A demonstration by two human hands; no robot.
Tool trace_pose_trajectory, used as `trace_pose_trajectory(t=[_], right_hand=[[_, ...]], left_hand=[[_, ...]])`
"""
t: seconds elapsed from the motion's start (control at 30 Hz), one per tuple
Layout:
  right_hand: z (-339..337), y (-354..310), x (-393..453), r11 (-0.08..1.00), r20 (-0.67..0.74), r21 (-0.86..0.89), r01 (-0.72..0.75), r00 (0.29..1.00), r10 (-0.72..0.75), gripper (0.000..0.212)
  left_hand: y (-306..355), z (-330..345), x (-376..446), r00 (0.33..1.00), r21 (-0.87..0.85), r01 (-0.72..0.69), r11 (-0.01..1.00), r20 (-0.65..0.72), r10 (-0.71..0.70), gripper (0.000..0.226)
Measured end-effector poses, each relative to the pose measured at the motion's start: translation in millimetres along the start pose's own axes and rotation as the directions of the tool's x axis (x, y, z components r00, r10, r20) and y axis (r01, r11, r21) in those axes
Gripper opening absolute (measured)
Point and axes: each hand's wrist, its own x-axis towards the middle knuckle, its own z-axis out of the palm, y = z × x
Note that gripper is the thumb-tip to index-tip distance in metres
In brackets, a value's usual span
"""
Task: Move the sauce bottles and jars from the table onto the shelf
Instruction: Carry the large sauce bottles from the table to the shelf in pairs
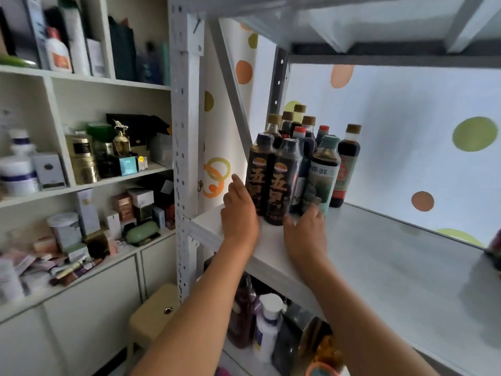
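Note:
Two dark sauce bottles with orange characters, one on the left [259,172] and one on the right [283,183], stand side by side near the front left of the white shelf board [379,256]. My left hand [238,213] rests against the left bottle's side with its fingers straight. At the foot of the right bottle my right hand [306,229] has its thumb spread in front and its fingers touching a green-labelled bottle [322,175]. Behind them stand several more dark bottles [295,126] and a red-labelled one [348,164].
A perforated metal post [185,158] and a diagonal brace [230,82] frame the shelf's left side. The right of the board is bare except for a dark object [493,251] at the frame's edge. Bottles [268,324] crowd the lower shelf. A cabinet of cosmetics [81,158] stands left.

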Motion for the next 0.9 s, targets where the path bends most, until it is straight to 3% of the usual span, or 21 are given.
trace_pose_trajectory(t=[0.1,0.17,0.27,0.37,0.47,0.6,0.7,0.9], right_hand=[[-18,2,-22,0.977,0.102,-0.210,0.034,0.995,-0.013,0.046],[-30,1,-40,0.951,0.191,-0.294,0.090,0.981,-0.033,0.039],[-41,5,-70,0.858,0.316,-0.458,0.233,0.945,-0.088,0.046],[-56,17,-110,0.701,0.449,-0.574,0.424,0.878,-0.163,0.057],[-86,30,-147,0.685,0.508,-0.508,0.522,0.824,-0.251,0.061],[-121,59,-205,0.689,0.603,-0.325,0.648,0.703,-0.377,0.056],[-130,74,-245,0.638,0.597,-0.243,0.731,0.631,-0.496,0.056],[-144,82,-345,0.581,0.661,0.039,0.813,0.415,-0.625,0.057]], left_hand=[[2,-14,-32,0.989,0.038,0.052,0.998,0.134,-0.057,0.057],[4,-24,-56,0.978,0.086,-0.023,0.996,0.207,0.005,0.039],[3,-36,-97,0.937,0.123,-0.159,0.979,0.332,0.111,0.048],[10,-49,-140,0.905,0.151,-0.159,0.976,0.418,0.083,0.053],[27,-59,-189,0.910,0.195,-0.113,0.974,0.415,0.023,0.057],[55,-78,-286,0.916,0.133,0.122,0.984,0.366,-0.163,0.067],[60,-96,-345,0.955,0.195,0.146,0.970,0.230,-0.190,0.070],[68,-171,-460,0.925,0.364,0.273,0.890,0.153,-0.347,0.061]])
